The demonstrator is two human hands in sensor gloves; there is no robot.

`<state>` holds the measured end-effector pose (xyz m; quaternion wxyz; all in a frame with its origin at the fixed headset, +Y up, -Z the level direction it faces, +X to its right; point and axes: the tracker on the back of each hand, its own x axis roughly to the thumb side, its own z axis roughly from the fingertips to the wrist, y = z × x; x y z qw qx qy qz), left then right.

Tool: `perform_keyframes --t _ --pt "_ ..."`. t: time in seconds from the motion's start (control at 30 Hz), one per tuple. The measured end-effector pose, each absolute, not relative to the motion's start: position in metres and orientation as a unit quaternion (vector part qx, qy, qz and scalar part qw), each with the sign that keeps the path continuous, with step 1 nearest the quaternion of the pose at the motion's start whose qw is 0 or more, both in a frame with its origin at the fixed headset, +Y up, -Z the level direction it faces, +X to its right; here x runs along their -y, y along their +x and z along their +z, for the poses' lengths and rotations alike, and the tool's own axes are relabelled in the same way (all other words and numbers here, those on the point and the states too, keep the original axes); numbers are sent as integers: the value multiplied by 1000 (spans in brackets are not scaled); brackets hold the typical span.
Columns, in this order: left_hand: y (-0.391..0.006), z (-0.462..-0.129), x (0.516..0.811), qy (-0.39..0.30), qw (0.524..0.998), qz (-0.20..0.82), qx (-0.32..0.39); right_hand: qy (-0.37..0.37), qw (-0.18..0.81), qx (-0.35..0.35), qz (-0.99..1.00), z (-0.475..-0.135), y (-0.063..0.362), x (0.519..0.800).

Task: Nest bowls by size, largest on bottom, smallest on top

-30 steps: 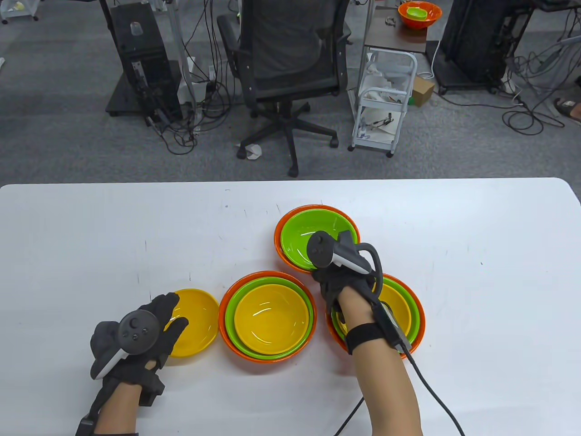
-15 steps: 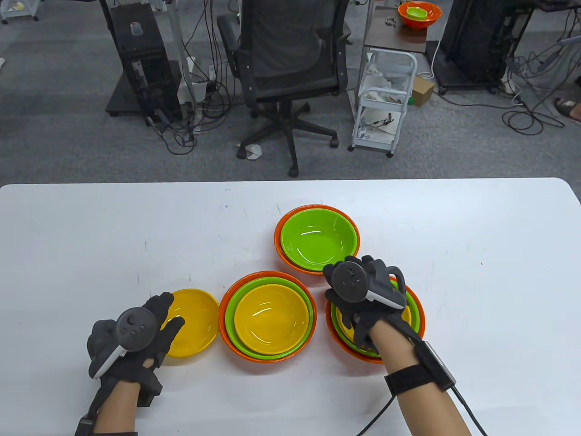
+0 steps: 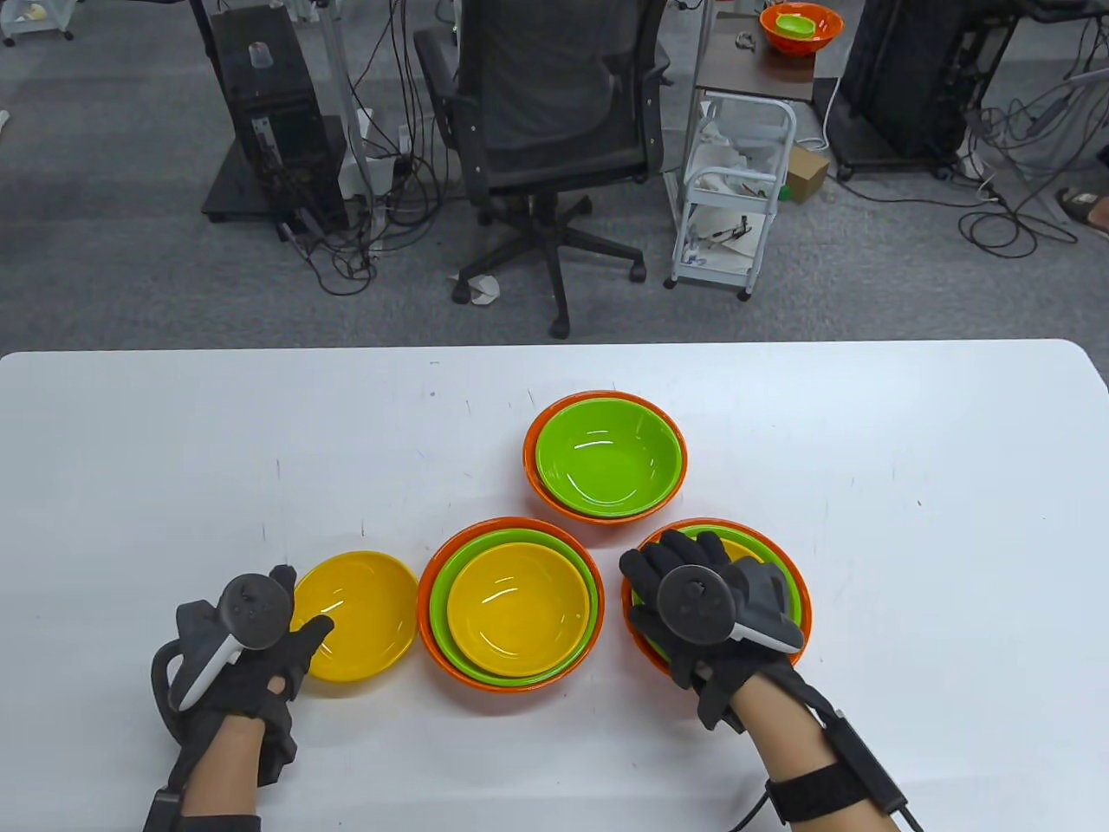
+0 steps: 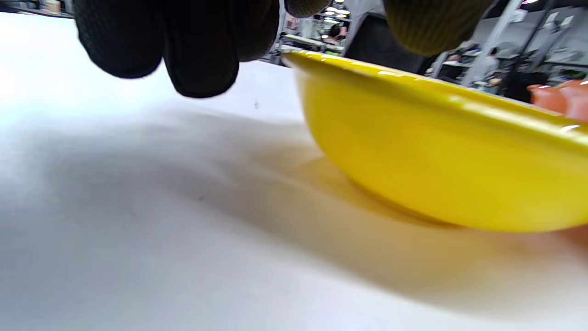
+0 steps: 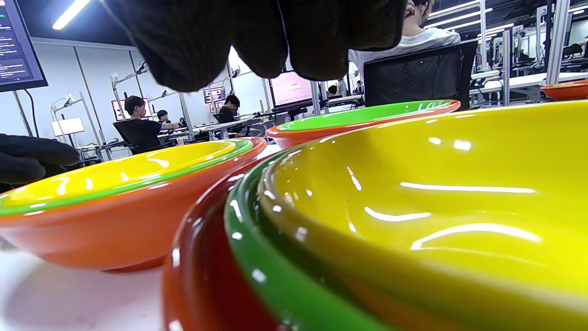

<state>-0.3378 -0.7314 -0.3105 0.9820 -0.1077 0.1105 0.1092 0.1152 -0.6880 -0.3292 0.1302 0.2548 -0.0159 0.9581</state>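
A lone yellow bowl (image 3: 364,620) sits at the front left; in the left wrist view (image 4: 436,161) it looks slightly tilted. My left hand (image 3: 303,600) is at its left rim, thumb over the inside and fingers outside, with a gap showing above the rim. A middle stack (image 3: 511,602) has yellow in green in orange. A far stack (image 3: 606,455) has green in orange. My right hand (image 3: 658,555) hovers spread and empty over the right stack (image 3: 801,598), which is yellow (image 5: 436,193) in green (image 5: 275,276) in orange. Its fingers (image 5: 257,41) hang above that rim.
The white table (image 3: 173,451) carries the three stacks close together near the front middle. An office chair (image 3: 554,113) and a white cart (image 3: 736,199) stand on the floor beyond the far edge.
My right hand drew back from the far green bowl to above the right stack. My left hand slid back and left along the yellow bowl's rim.
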Motion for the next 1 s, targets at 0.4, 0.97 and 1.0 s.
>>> perform_keyframes --t 0.4,0.97,1.0 --pt "-335 -318 744 -137 974 91 -158 252 134 0 958 -328 120 697" --pt "-352 -315 734 -96 966 162 -178 241 143 0 960 -330 125 699" --pt "-353 -315 733 -93 965 164 -180 241 143 0 960 -330 125 699"
